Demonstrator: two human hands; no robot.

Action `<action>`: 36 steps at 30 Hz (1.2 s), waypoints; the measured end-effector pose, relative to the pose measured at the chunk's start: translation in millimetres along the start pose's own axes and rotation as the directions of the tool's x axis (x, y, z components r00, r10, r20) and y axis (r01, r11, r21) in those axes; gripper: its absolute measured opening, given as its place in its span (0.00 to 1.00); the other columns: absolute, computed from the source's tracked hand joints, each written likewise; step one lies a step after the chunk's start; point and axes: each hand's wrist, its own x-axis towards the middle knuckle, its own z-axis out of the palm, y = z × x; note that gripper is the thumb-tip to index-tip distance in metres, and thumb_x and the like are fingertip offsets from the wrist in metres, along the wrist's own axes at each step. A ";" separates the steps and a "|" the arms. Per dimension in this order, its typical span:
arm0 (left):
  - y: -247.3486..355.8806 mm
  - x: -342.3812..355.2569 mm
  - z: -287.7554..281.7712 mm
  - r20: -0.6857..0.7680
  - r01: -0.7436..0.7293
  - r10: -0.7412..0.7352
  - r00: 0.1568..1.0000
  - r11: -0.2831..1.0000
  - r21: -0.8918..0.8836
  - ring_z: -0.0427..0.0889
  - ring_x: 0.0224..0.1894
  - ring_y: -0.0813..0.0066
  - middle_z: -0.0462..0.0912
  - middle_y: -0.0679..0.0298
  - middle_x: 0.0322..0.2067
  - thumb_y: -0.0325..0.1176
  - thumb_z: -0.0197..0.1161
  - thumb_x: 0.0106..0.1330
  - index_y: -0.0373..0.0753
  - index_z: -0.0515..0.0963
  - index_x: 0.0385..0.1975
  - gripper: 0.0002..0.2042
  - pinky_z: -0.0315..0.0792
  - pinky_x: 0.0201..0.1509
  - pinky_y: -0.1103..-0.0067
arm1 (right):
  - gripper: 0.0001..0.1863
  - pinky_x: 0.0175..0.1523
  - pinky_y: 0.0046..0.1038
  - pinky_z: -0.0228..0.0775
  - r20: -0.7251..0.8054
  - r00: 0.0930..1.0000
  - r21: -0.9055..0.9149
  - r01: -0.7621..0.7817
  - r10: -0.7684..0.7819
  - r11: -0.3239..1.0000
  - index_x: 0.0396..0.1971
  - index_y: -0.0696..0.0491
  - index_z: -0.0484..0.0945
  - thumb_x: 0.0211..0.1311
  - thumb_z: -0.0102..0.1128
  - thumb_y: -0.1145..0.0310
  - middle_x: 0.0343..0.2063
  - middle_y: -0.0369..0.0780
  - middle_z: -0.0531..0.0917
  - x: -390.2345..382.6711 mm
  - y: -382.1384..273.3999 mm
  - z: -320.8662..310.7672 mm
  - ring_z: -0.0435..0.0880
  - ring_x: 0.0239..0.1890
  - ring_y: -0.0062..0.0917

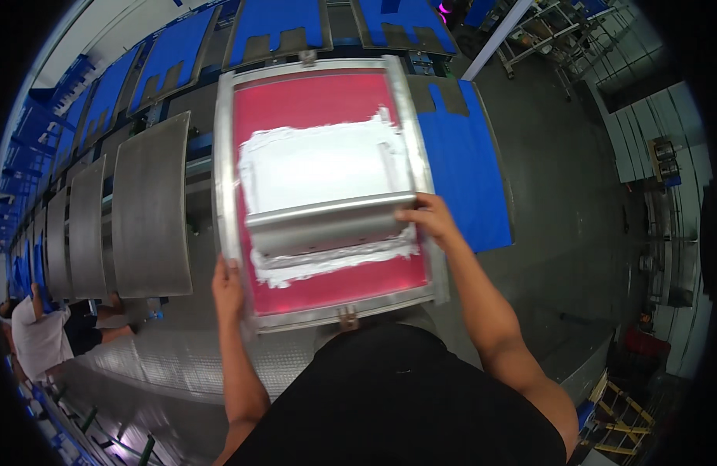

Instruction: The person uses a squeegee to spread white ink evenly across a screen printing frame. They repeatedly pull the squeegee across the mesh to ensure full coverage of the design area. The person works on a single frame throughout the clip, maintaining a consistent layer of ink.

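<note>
In front of me is a screen printing frame with a metal rim and red mesh. White ink is spread thickly over the middle of the mesh, with ragged edges. A wide metal squeegee lies across the nearer part of the ink. My right hand is closed on the squeegee's right end, thumb on its near face. At the frame's lower left side, my left hand grips the rim. The underside of the frame is hidden.
Blue cloth pieces lie on boards along the far side, and one blue piece sits right of the frame. Bare grey boards stand to the left. A person in a white shirt is at the far left. A metal rack stands far right.
</note>
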 end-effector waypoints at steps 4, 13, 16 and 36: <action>16.6 -29.2 139.3 0.101 -0.095 0.102 0.990 0.993 -0.075 0.70 0.62 0.63 0.71 0.48 0.59 0.44 0.55 0.71 0.29 0.65 0.62 0.27 0.63 0.64 0.75 | 0.19 0.40 0.22 0.71 -0.159 0.987 -0.120 -0.019 0.000 0.993 0.38 0.59 0.83 0.43 0.72 0.71 0.27 0.35 0.82 -42.6 -9.3 -133.6 0.79 0.31 0.19; 49.9 -81.5 305.5 0.135 -0.052 0.056 0.989 0.998 -0.034 0.76 0.57 0.63 0.77 0.48 0.53 0.46 0.56 0.70 0.30 0.68 0.60 0.27 0.67 0.60 0.75 | 0.14 0.38 0.21 0.68 -0.171 0.985 -0.121 -0.045 0.023 0.992 0.32 0.59 0.84 0.42 0.72 0.70 0.22 0.32 0.78 -35.0 36.1 -309.7 0.78 0.28 0.18; 55.7 -86.1 320.5 0.049 0.007 -0.007 0.999 1.000 -0.013 0.76 0.57 0.63 0.77 0.48 0.53 0.46 0.57 0.70 0.30 0.68 0.60 0.27 0.67 0.59 0.76 | 0.15 0.38 0.21 0.68 -0.074 0.997 -0.150 -0.016 0.005 0.989 0.31 0.59 0.84 0.42 0.72 0.68 0.23 0.33 0.79 -20.7 37.1 -328.4 0.77 0.28 0.18; 27.6 -75.3 335.8 0.087 0.021 -0.012 0.996 0.994 -0.110 0.74 0.54 0.72 0.77 0.56 0.53 0.51 0.56 0.69 0.32 0.65 0.63 0.31 0.65 0.59 0.78 | 0.20 0.41 0.21 0.69 -0.041 0.999 -0.115 0.013 -0.018 0.993 0.39 0.57 0.84 0.44 0.75 0.67 0.28 0.35 0.83 -13.5 69.4 -341.2 0.78 0.32 0.18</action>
